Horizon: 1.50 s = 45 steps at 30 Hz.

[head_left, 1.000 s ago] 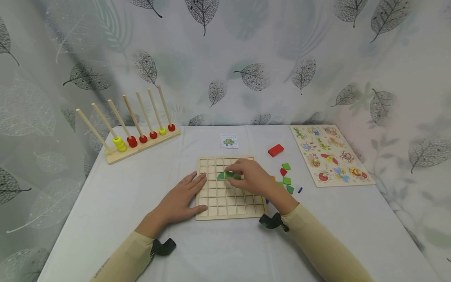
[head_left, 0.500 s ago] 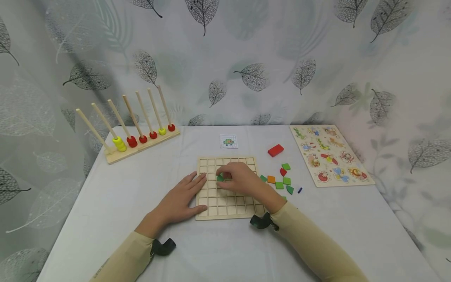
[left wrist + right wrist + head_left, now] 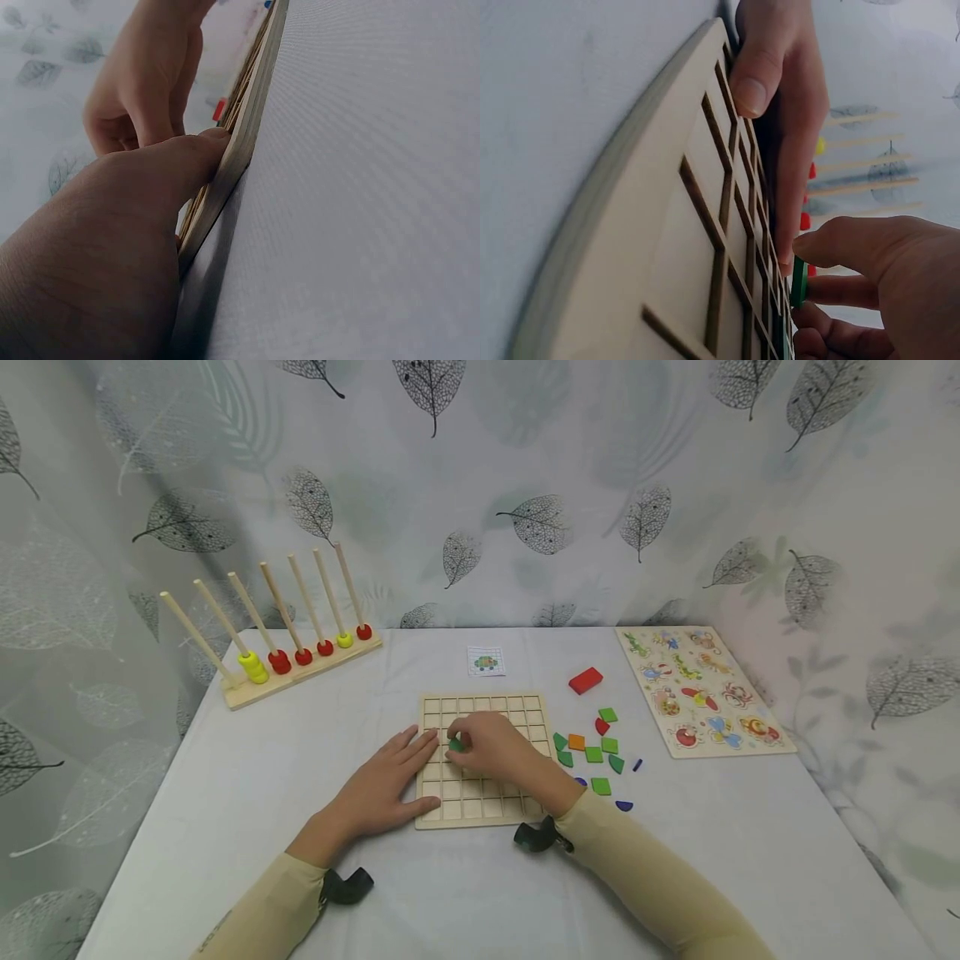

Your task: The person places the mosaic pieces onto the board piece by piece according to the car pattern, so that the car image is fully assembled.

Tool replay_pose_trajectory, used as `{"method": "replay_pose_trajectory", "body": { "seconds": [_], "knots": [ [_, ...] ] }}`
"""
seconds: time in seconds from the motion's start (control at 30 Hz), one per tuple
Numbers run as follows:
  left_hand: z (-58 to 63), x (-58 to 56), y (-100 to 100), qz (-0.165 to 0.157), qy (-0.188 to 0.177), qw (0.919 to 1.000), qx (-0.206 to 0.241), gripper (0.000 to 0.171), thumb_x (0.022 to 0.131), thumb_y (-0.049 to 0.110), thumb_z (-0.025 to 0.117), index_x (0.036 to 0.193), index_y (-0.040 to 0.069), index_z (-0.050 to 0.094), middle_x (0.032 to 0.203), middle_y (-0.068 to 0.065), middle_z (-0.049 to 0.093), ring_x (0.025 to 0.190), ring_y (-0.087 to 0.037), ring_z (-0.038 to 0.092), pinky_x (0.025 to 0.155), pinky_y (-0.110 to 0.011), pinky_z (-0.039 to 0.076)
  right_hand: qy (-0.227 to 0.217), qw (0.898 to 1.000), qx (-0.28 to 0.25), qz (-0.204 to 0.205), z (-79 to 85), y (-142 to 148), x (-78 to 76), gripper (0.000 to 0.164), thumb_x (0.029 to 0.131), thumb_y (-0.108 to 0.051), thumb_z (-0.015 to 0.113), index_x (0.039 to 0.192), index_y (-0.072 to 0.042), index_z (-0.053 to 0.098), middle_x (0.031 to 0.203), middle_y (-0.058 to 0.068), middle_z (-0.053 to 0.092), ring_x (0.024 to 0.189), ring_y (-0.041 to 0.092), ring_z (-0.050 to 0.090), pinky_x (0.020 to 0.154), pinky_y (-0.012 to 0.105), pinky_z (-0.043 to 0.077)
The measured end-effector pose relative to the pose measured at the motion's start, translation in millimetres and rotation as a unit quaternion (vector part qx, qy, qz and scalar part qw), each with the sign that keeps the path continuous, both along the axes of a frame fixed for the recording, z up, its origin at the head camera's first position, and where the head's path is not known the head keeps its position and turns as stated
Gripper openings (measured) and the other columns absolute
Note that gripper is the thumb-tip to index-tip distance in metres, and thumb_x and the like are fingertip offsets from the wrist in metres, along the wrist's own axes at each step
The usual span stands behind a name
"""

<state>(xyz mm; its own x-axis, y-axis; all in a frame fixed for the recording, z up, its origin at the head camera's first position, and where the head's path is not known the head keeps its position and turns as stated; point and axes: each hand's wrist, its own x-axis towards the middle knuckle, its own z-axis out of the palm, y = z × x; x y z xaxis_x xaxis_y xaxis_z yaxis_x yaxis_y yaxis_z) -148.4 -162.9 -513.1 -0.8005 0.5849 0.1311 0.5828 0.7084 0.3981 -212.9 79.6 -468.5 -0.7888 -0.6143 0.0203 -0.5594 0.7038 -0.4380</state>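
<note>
A wooden grid board [image 3: 480, 823] lies on the white table in front of me. My left hand [image 3: 381, 787] rests on its left edge, fingers spread fairly straight and thumb near the lower corner. Over the board's upper left part, my right hand [image 3: 497, 750] pinches a small green tile [image 3: 456, 745] between thumb and fingers. In the right wrist view that green tile [image 3: 799, 281] stands on edge just off the grid, close to the left hand's fingertips. Part of the grid under the right hand is hidden in the head view.
Right of the board lie loose green tiles [image 3: 594, 754], an orange square [image 3: 576, 742], a red piece [image 3: 602, 726] and blue pieces [image 3: 624, 806]. Behind are a turtle picture card [image 3: 486, 662], a red block [image 3: 586, 681], a bead-peg rack [image 3: 303, 672] and an animal puzzle board [image 3: 701, 693].
My right hand has moved left across the board, now holding the green tile near the left hand's fingers. Loose tiles formerly behind the right arm now show. The left hand stays put.
</note>
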Motion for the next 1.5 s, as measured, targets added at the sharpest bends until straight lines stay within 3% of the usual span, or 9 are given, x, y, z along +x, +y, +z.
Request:
{"method": "replay_pose_trajectory", "body": {
  "seconds": [0.4, 0.67, 0.77, 1.2, 1.5],
  "knots": [
    [-1.3, -0.3, -1.8, -0.007, 0.008, 0.9999, 0.005, 0.092, 0.101, 0.062, 0.065, 0.17, 0.008, 0.037, 0.177, -0.003, 0.031, 0.164, -0.033, 0.019, 0.129, -0.056, 0.027, 0.016, 0.999, 0.048, 0.006, -0.6, -8.5, 3.6, 0.034, 0.098, -0.028, 0.081, 0.125, -0.006, 0.078, 0.084, -0.004, 0.066, 0.078, 0.013, 0.057, 0.073, 0.03, 0.052],
    [-2.0, -0.7, -1.6, -0.004, 0.012, 0.9999, 0.001, 0.092, 0.102, 0.063, 0.065, 0.171, 0.01, 0.035, 0.177, -0.003, 0.03, 0.164, -0.033, 0.019, 0.129, -0.056, 0.027, 0.047, 0.997, 0.052, 0.043, 3.4, -4.6, 4.4, 0.03, 0.096, -0.014, 0.081, 0.126, -0.01, 0.081, 0.12, 0.003, 0.07, 0.111, 0.021, 0.061, 0.098, 0.035, 0.055],
    [-2.0, -0.6, -1.6, -0.005, 0.008, 1.0, 0.001, 0.093, 0.101, 0.062, 0.065, 0.171, 0.01, 0.035, 0.177, -0.003, 0.031, 0.164, -0.033, 0.019, 0.129, -0.056, 0.027, 0.05, 0.996, 0.051, 0.055, 3.2, -4.2, 3.6, 0.027, 0.096, -0.01, 0.081, 0.123, -0.01, 0.082, 0.124, 0.004, 0.072, 0.118, 0.023, 0.062, 0.104, 0.036, 0.053],
    [0.3, -0.3, -1.4, -0.004, 0.005, 1.0, -0.004, 0.093, 0.101, 0.064, 0.064, 0.17, 0.009, 0.035, 0.177, -0.002, 0.03, 0.164, -0.033, 0.02, 0.129, -0.055, 0.027, 0.041, 0.997, 0.05, 0.053, -0.4, -4.3, 0.0, 0.018, 0.099, -0.013, 0.079, 0.116, -0.011, 0.084, 0.109, -0.001, 0.075, 0.104, 0.018, 0.061, 0.094, 0.034, 0.054],
    [-0.9, -0.5, -1.5, -0.004, 0.006, 1.0, -0.004, 0.093, 0.101, 0.065, 0.063, 0.171, 0.009, 0.035, 0.177, -0.002, 0.03, 0.164, -0.033, 0.02, 0.129, -0.056, 0.028, 0.05, 0.996, 0.054, 0.053, -1.9, -1.4, 2.3, 0.018, 0.099, -0.015, 0.079, 0.116, -0.012, 0.083, 0.107, -0.002, 0.074, 0.102, 0.018, 0.06, 0.094, 0.034, 0.054]
  ]
}}
